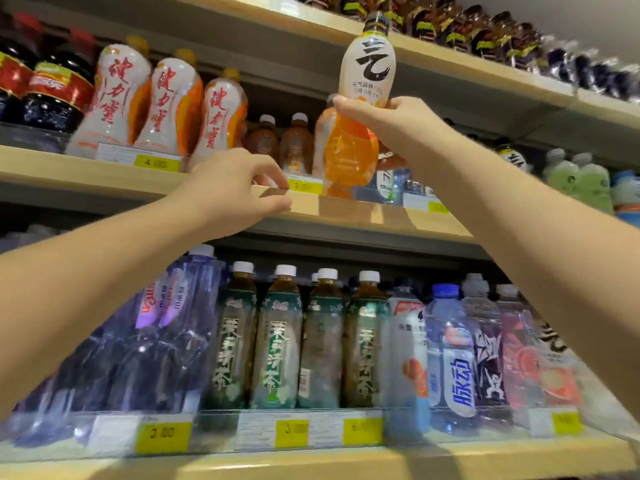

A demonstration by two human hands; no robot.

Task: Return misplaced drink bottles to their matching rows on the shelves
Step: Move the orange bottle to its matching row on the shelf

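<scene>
Two hands: the left hand (239, 188) and the right hand (391, 128). Three white-and-orange bottles with red script (166, 105) stand on the middle shelf beside two dark red-labelled bottles (52, 81). Below are four green-labelled tea bottles (277, 337), possibly a fifth behind, and five yellow price tags (162, 436).

The right hand (391, 126) covers the lower label of the white-and-orange bottle (367, 69), price tags (162, 436) on the lower shelf are blurred beyond reading, and dark top-shelf bottles (485, 32) are cut off by the upper edge.
</scene>
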